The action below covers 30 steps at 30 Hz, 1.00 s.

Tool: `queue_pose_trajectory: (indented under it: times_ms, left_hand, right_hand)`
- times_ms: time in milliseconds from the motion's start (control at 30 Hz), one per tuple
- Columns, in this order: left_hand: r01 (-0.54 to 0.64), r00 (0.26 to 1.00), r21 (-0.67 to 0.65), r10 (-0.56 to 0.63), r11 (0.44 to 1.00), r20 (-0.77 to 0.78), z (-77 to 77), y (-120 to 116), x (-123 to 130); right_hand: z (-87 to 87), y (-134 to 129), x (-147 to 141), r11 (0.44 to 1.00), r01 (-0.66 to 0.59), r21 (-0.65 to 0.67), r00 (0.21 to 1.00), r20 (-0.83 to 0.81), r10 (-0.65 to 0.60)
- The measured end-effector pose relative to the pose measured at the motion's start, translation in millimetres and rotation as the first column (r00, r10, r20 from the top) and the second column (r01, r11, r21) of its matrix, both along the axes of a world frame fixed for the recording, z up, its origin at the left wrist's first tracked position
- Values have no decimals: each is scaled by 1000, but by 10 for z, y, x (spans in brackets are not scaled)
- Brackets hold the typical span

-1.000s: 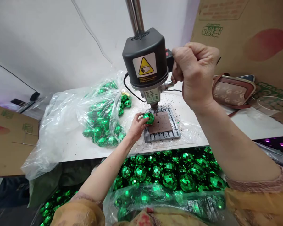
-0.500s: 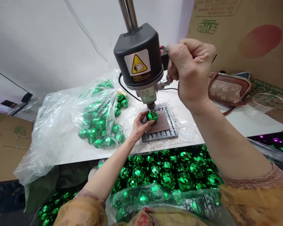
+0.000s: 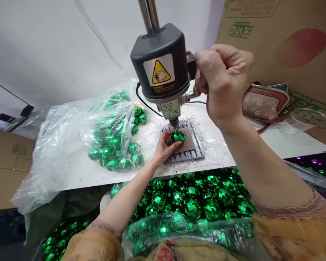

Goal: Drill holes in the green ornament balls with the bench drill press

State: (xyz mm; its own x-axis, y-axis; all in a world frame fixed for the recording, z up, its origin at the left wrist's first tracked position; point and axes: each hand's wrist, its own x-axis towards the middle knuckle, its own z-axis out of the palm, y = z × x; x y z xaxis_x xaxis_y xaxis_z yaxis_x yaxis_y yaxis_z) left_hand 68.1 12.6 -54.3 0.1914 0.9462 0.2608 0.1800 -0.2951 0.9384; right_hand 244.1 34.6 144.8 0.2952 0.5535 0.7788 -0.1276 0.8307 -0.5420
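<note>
Handbag point(image 3: 263, 103) sits right of drill press point(image 3: 159, 49), plastic bag point(image 3: 83, 127) of balls left

Soft light; green balls point(image 3: 192, 207) glinting; edges stretched.

Green ball point(image 3: 178, 136) brought in beneath drill point(image 3: 159, 61)

The left hand point(image 3: 163, 146) has moved inward over the brown board point(image 3: 189, 141) within the past second; the green ball in its fingers, held to the left of the chuck point(image 3: 174, 122) at first, now sits just below it; a dark spot that showed on the board is now hidden by the ball; the thumb point(image 3: 176, 145) reaches farther along the ball's near side.
</note>
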Motion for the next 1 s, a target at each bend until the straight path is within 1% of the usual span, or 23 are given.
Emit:
queue_pose_trajectory:
  times_ms: [100, 233, 333, 400, 500, 633, 733, 900, 1000]
  left_hand:
    - [-21, 1000, 7, 21, 1000, 7, 2, -7, 13]
    - [-7, 1000, -3, 7, 1000, 24, -21, -8, 12]
    - [-1, 999, -15, 2, 1000, 37, -44, 1, 10]
    - [-1, 999, -14, 2, 1000, 38, -52, 7, 12]
    - [-5, 999, -12, 5, 1000, 46, -51, 6, 21]
    - [0, 999, -11, 1, 1000, 51, -41, -14, 29]
    - [4, 999, -14, -3, 1000, 48, -43, -21, 27]
    - [0, 999, -16, 1, 1000, 39, -56, -13, 27]
    - [-6, 999, -18, 6, 1000, 46, -50, -16, 34]
  right_hand:
    - [-71, -35, -9, 997, 73, 28, 997, 24, -73]
    - [-296, -51, -12, 979, 204, 2, 976, 74, -203]
    - [-463, -58, -12, 976, 218, -6, 974, 58, -217]
    - [-522, -73, -13, 979, 204, 5, 978, 49, -204]
    - [-541, -93, -19, 984, 174, 45, 984, 31, -176]
    - [-547, -86, -35, 974, 140, 177, 990, -20, -138]
    - [-578, -74, -45, 963, 125, 237, 992, -44, -118]
    - [-629, -65, -44, 945, 150, 290, 989, -40, -145]
    - [-681, -61, -28, 945, 173, 279, 984, -14, -176]
